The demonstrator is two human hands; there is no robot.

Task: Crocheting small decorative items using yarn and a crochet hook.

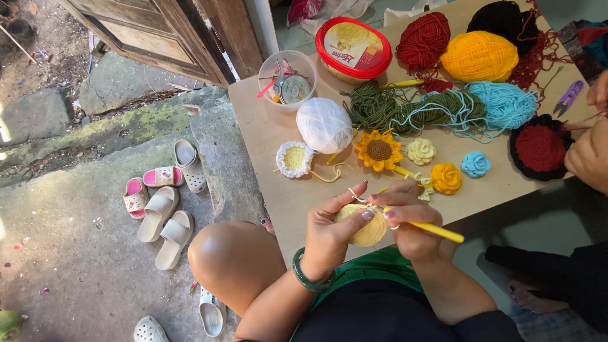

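Down in the head view, the left hand (330, 229) pinches a round pale-yellow crocheted disc (366, 229), partly hidden by fingers, just off the near edge of the tan board table (266, 139). Beside it, the right hand (408, 218) is closed on a yellow crochet hook (437, 230), its tip hidden. Another person's hand (589, 155) is cut off at right.

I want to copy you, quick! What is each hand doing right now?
Left hand: closed around the pale yellow crochet piece.
Right hand: closed on the yellow crochet hook, fingers touching the piece.
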